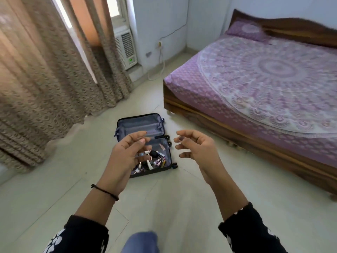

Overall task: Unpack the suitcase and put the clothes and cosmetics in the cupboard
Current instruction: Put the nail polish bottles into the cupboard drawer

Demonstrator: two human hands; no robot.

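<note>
While both hands hover in the air holding nothing, the suitcase (140, 125) lies open on the floor (164, 207) beyond and below them. The left hand (125, 154), fingers loosely curled and spread, covers part of the near half in the head view; the right hand (197, 148), just as slack, hangs to the right of the case over bare tile. The near half holds a jumble of cosmetics (156, 160), small tubes and bottles, while the far half shows only its grey lining.

The case has open floor on every side: the bed (264, 84) stands to its right, the curtains (45, 79) well off to the left.

Its two halves lie one beyond the other, running away from the person, and its wheels (174, 165) point right, toward the bed.
</note>
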